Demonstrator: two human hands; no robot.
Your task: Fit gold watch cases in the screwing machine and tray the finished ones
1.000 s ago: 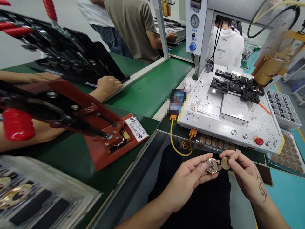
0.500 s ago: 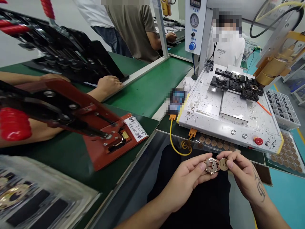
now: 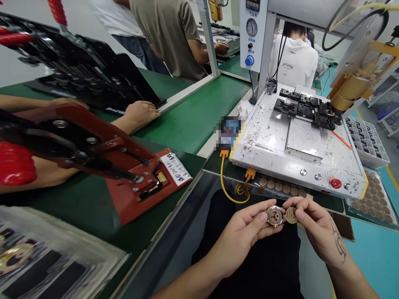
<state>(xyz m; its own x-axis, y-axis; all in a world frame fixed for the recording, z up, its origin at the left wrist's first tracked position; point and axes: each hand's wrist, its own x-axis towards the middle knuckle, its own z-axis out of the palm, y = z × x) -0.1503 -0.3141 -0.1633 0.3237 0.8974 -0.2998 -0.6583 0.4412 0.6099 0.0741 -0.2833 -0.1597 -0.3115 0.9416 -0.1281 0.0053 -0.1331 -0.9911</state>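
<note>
Coppery round case (image 3: 274, 216) is pinched in left grip (image 3: 245, 231), tan disc (image 3: 291, 216) in right grip (image 3: 317, 227).

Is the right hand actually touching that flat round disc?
Touching. The head view shows the right hand pinching the disc by its edge, with no gap between.

Ahead of my right hand (image 3: 314, 220): white machine (image 3: 274, 155) blocks.
Just beyond my left hand (image 3: 246, 228): yellow cable (image 3: 222, 178) loops across.
Farther left: red press (image 3: 126, 201) stands.
Under both hands: room to pass above my lap (image 3: 268, 265).
</note>
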